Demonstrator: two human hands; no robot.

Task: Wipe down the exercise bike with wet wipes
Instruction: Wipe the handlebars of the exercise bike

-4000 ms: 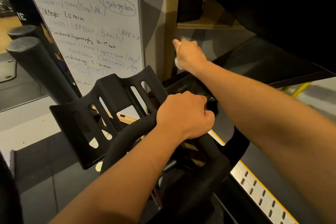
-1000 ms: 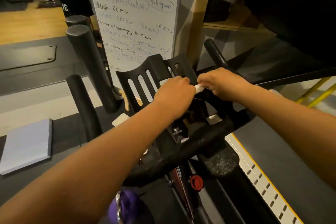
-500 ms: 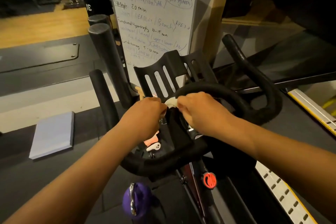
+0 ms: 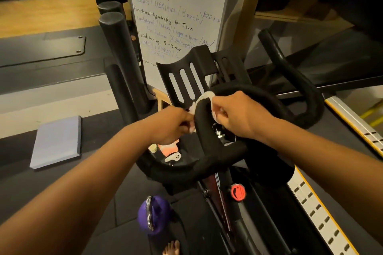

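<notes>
Since half a second ago the two hands have drawn apart, and the crumpled white wet wipe (image 4: 204, 97) now lies stretched over the left curve of the exercise bike's black foam-padded handlebar loop (image 4: 202, 126). The left hand (image 4: 172, 126) pinches the wipe's outer end just outside the loop, fingers curled on it. The right hand (image 4: 238, 118) grasps the other end inside the loop, fingers clenched round it. Just behind the loop stands a black slotted plastic tablet holder (image 4: 186, 76), with a handwritten whiteboard (image 4: 176, 16) beyond. A round red knob (image 4: 238, 192) sits on the frame below, and a flat grey pad (image 4: 56, 143) lies on the floor well to the left.
</notes>
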